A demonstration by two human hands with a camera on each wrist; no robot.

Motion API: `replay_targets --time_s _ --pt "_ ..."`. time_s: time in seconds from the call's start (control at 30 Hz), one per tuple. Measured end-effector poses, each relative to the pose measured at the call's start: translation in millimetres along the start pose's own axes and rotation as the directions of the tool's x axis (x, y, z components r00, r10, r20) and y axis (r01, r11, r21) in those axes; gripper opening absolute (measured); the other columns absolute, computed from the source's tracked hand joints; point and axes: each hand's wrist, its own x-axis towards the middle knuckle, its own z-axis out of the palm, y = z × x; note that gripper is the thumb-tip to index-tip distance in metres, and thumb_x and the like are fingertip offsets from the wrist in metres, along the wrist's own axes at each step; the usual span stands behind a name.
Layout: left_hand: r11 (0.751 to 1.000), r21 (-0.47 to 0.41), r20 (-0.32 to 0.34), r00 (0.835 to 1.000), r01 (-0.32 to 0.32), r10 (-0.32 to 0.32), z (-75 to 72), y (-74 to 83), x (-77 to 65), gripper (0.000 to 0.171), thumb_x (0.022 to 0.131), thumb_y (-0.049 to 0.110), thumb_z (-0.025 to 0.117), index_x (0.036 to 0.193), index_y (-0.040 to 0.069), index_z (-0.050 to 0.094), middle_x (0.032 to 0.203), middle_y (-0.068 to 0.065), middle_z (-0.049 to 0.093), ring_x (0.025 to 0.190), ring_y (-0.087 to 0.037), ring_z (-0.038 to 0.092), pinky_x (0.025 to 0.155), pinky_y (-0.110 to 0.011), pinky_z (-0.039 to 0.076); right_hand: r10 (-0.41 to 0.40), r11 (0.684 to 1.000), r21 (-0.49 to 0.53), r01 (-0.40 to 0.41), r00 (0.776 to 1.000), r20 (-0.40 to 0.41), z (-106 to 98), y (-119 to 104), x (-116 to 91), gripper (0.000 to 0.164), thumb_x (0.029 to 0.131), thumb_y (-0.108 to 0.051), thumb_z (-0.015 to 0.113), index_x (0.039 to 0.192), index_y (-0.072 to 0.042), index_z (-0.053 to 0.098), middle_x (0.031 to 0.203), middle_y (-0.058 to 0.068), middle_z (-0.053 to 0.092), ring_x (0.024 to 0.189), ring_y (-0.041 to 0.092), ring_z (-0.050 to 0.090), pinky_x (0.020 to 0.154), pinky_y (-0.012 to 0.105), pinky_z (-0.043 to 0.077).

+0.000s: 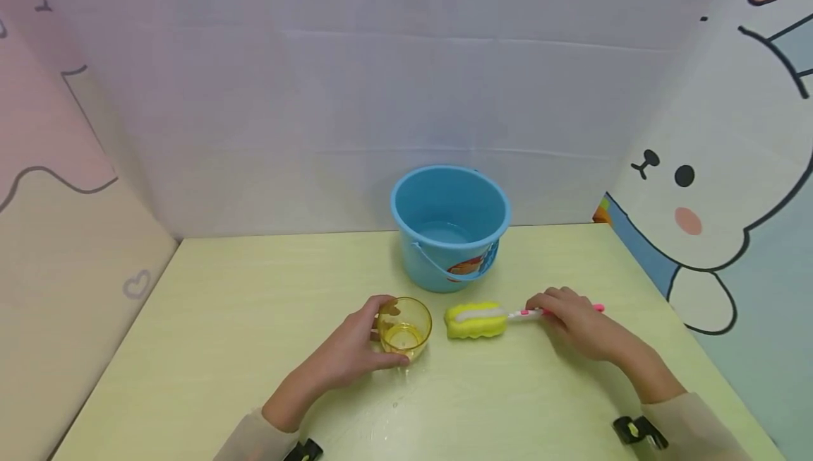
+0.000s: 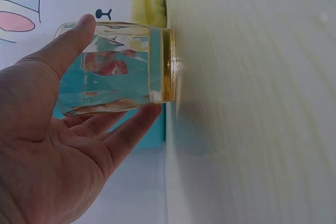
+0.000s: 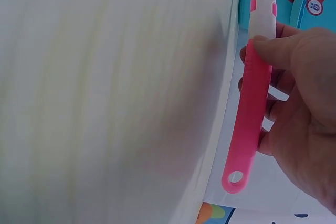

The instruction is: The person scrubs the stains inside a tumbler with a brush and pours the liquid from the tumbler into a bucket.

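My left hand [image 1: 351,348] grips a clear amber glass cup [image 1: 417,348] from its left side, thumb at the near side and fingers behind. In the left wrist view the faceted cup [image 2: 118,72] stands upright with its base at the tabletop. My right hand [image 1: 574,321] holds a sponge bottle brush by its pink and white handle [image 3: 251,103], thumb along the handle and fingers curled behind it. The brush's yellow and white sponge head [image 1: 476,320] points left, a short way right of the cup.
A blue bucket [image 1: 438,267] with its handle hanging down stands behind the cup and brush. The pale wood-grain table [image 1: 254,284] carries small water drops near the cup. A white sheet [image 1: 381,94] and cartoon-printed panels [image 1: 730,186] enclose the back and sides.
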Motion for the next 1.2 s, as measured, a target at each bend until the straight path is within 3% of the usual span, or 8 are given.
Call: replay_targets --time_s 0.43,0.67,0.9,1.2 --pt "1.000 -0.011 0.006 1.000 0.006 -0.006 -0.2 2.0 -0.6 0.092 0.082 0.030 0.095 0.153 0.008 0.042 0.145 -0.013 0.059 0.122 -0.036 0.064 0.103 -0.052 0.054 -0.022 1.000 0.024 0.020 0.997 0.073 -0.7 0.8 5.1 0.032 0.097 -0.001 0.075 0.122 -0.021 0.071 0.109 -0.009 0.065 0.101 0.017 0.058 0.089 0.045 0.057" --pt "1.000 -0.010 0.007 1.000 0.005 -0.005 0.0 0.8 -0.7 0.093 0.082 0.032 0.095 0.154 0.007 0.041 0.145 -0.012 0.060 0.122 -0.034 0.064 0.103 -0.051 0.054 0.017 1.000 0.014 -0.018 0.995 0.099 -6.7 -1.3 6.1 0.042 0.096 -0.010 0.079 0.135 -0.021 0.068 0.118 -0.003 0.066 0.105 0.019 0.059 0.090 0.049 0.057" --pt "1.000 0.001 0.010 1.000 0.021 -0.021 0.2 0.9 -2.0 0.092 0.083 0.034 0.095 0.154 0.012 0.041 0.145 -0.008 0.060 0.122 -0.031 0.064 0.103 -0.048 0.054 0.019 1.000 0.006 -0.020 0.999 0.039 -26.9 -10.5 7.0 0.048 0.096 -0.014 0.081 0.141 -0.017 0.066 0.121 0.002 0.067 0.111 0.027 0.062 0.091 0.053 0.056" --pt "1.000 -0.006 0.004 1.000 0.007 -0.007 0.0 2.2 -2.2 0.091 0.082 0.032 0.095 0.153 0.010 0.042 0.145 -0.010 0.059 0.121 -0.034 0.064 0.102 -0.051 0.054 0.021 1.000 -0.007 -0.021 0.999 -0.033 -61.3 -19.9 23.1 0.046 0.098 -0.017 0.079 0.141 -0.011 0.064 0.123 0.008 0.066 0.114 0.033 0.063 0.093 0.054 0.058"
